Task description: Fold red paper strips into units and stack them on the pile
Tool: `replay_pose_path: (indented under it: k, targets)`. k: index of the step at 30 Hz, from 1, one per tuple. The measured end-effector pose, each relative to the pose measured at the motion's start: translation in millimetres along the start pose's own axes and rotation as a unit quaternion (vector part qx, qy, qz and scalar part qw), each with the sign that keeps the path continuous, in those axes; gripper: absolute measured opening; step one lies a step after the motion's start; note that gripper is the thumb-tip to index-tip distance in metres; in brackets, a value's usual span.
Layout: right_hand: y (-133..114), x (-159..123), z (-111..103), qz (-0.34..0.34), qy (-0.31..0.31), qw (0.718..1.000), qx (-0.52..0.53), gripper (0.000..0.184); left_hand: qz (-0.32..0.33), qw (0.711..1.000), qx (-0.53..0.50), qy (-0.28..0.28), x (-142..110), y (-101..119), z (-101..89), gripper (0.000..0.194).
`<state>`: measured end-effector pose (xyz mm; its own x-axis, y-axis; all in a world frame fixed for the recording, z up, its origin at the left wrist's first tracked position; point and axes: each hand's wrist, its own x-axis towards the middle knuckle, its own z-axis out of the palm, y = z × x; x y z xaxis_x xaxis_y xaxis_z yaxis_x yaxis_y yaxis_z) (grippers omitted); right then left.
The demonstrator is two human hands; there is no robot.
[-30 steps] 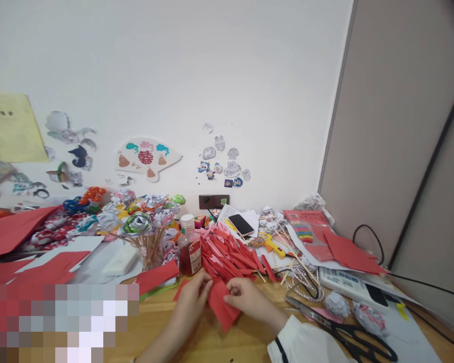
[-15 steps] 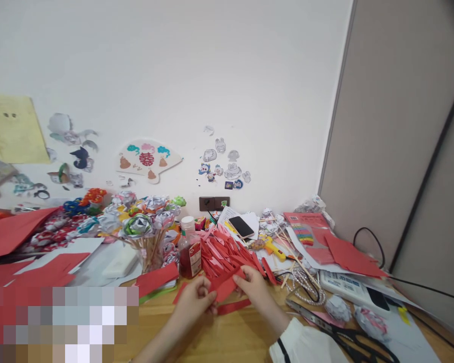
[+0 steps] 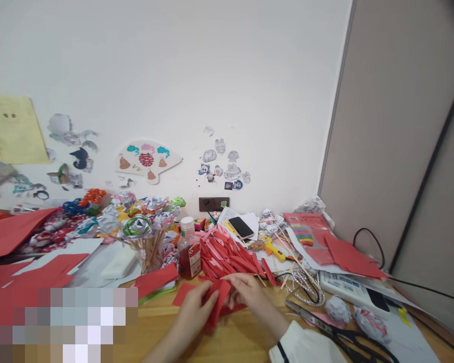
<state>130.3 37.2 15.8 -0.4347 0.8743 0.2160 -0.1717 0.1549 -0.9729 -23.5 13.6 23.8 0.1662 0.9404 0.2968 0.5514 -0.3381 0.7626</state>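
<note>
Between my two hands is a piece of red paper (image 3: pixel 220 298), tilted steeply over the wooden table. My left hand (image 3: pixel 197 308) pinches it from the left, thumb along its face. My right hand (image 3: pixel 247 293) is at the paper's upper right edge, fingers curled and partly hidden behind it. More red paper (image 3: pixel 237 308) lies flat beneath my hands, and another red piece (image 3: pixel 182 293) shows left of them. Just behind spreads a heap of thin red paper strips (image 3: pixel 229 252). A bottle of dark red liquid (image 3: pixel 189 254) stands left of the heap.
Large black-handled scissors (image 3: pixel 336 330) lie at the right, near crumpled paper balls (image 3: pixel 338 308) and a white power strip (image 3: pixel 348 288). A phone (image 3: pixel 241 227) and a yellow glue gun (image 3: pixel 274 248) rest behind. Paper flowers (image 3: pixel 136 225) and red sheets (image 3: pixel 17 234) fill the left.
The red paper has turned from lying nearly level to a steep tilt. My left hand has shifted slightly, and my right hand has moved a little left and down.
</note>
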Motion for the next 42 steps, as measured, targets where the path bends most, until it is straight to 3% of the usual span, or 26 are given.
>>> replay_pose_path:
  k: [15,26,34,42]
  targets:
    - [0,-4,8,-0.010,0.011,0.999,-0.034,0.034,0.013,0.998,0.064,0.007,-6,10,-4.8,0.022]
    - [9,-2,5,0.021,0.037,0.996,-0.075,0.037,0.001,1.000,0.021,0.004,-3,10,-3.4,0.020]
    - [4,-1,0,0.066,0.008,0.998,0.002,0.037,0.003,1.000,-0.001,0.007,-1,9,-6.5,0.020]
    - [3,-3,-2,0.076,0.001,0.997,0.006,0.036,0.003,1.000,0.009,0.000,0,7,-5.1,0.019]
